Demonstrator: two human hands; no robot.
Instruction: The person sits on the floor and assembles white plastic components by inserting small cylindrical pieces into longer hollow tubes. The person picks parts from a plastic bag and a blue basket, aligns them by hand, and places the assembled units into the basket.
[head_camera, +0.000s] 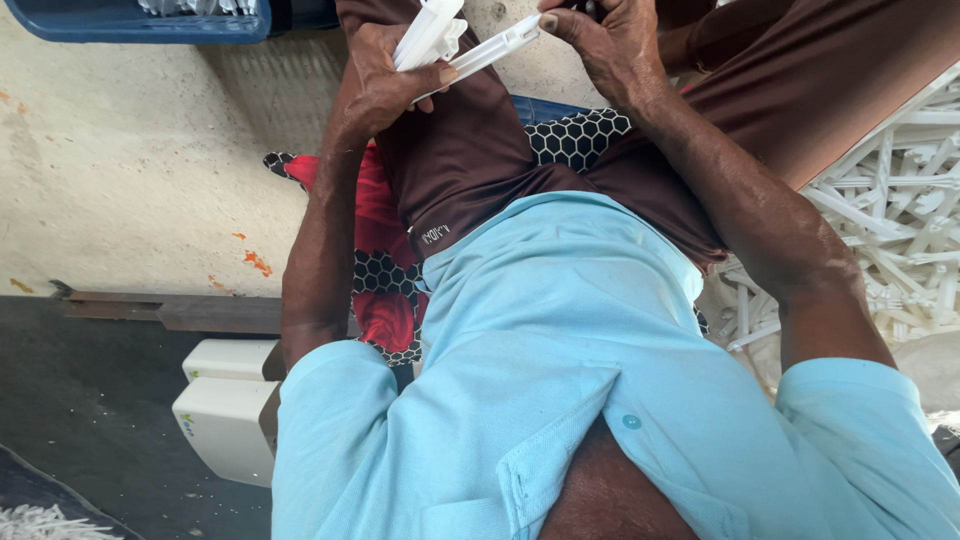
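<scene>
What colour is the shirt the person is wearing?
The shirt is light blue, seen clearly in the head view.

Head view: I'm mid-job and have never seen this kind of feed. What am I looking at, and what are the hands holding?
The one picture comes from a camera worn on a person's head, looking straight down their light blue shirt to their lap. No machine is involved, only two bare hands. The left hand grips white plastic pieces; the right hand pinches the end of a white plastic strip that reaches across to them. A heap of similar white parts lies on the right, a blue crate top left.
</scene>
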